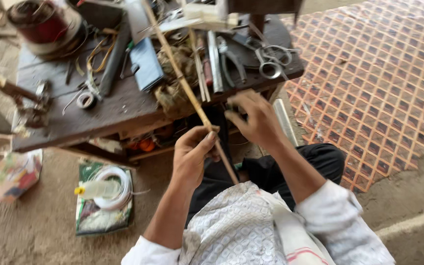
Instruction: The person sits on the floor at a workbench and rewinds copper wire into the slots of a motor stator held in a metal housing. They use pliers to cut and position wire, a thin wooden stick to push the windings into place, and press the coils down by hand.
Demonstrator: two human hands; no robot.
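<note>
Bamboo stick [185,86] is gripped in the closed left hand [195,152], slanting over the tabletop [119,110], while the right hand [256,118], fingers loosely curled, reaches beside it.

Workshop; tool-strewn low workbench [123,110]; scissors [273,61]

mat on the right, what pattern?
The mat has an orange-red and white diamond lattice; the head view shows it best.
</note>
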